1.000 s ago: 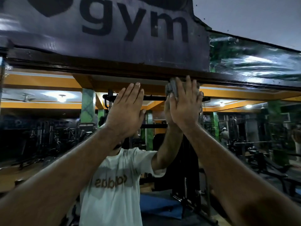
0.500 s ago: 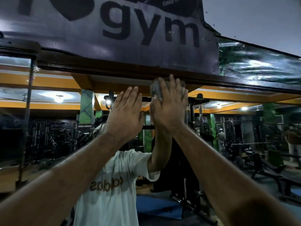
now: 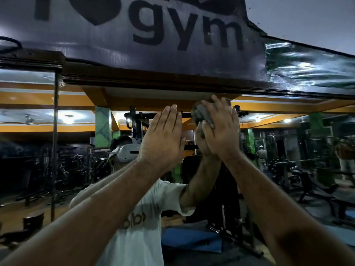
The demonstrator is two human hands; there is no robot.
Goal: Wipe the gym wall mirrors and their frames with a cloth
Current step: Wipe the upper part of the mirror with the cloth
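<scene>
Right hand [image 3: 221, 135] is pressing the bunched grey cloth [image 3: 203, 114] flat-fingered against the mirror [image 3: 288, 150], just under its dark top frame [image 3: 153, 81]. Left hand [image 3: 163, 139] is resting flat, holding nothing. Wiping underway; how much remains cannot be told.

A grey "gym" banner [image 3: 134, 33] hangs above; ceiling lamps [image 3: 68, 119] glow.
</scene>
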